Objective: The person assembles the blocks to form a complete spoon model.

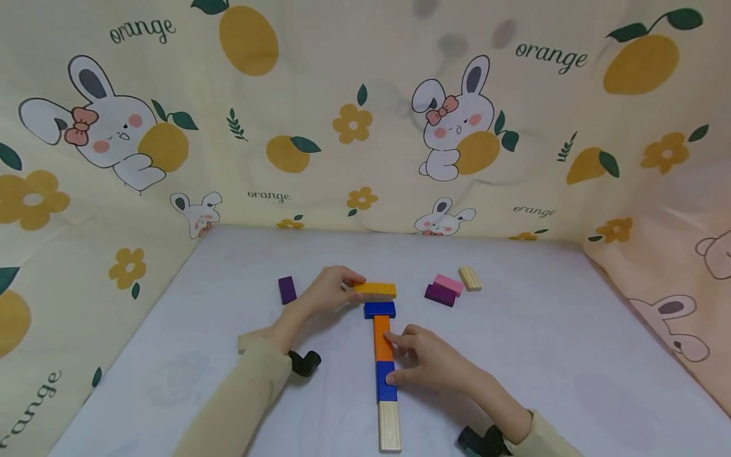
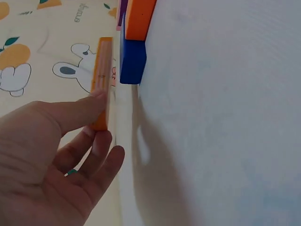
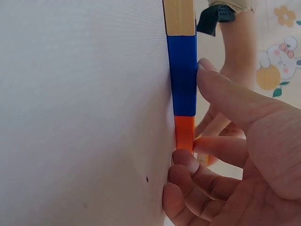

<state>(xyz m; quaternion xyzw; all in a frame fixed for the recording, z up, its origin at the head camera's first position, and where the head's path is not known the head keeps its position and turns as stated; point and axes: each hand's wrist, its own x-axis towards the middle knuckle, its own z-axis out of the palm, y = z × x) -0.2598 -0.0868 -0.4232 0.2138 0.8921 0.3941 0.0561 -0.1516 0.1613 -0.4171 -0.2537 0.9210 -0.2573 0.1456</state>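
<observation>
My left hand point(image 1: 328, 289) pinches one end of a yellow-orange wooden block point(image 1: 377, 291) between thumb and fingers. In the left wrist view this block point(image 2: 102, 80) appears held off the table, beyond the row's far end. That row runs toward me: a blue block point(image 1: 379, 310) lying crosswise, an orange block point(image 1: 382, 339), another blue block point(image 1: 385, 390) and a plain wood block point(image 1: 389, 426). With my right hand point(image 1: 436, 362) I touch the row from the right, thumb on the lengthwise blue block point(image 3: 182, 75), index finger at the orange block point(image 3: 184, 131).
A purple block point(image 1: 287, 290) lies left of my left hand. At the back right are a dark purple block point(image 1: 440, 295), a pink block point(image 1: 448, 284) and plain wood pieces point(image 1: 470, 278). Printed cloth point(image 1: 320, 101) walls off the back of the white table point(image 1: 514, 330).
</observation>
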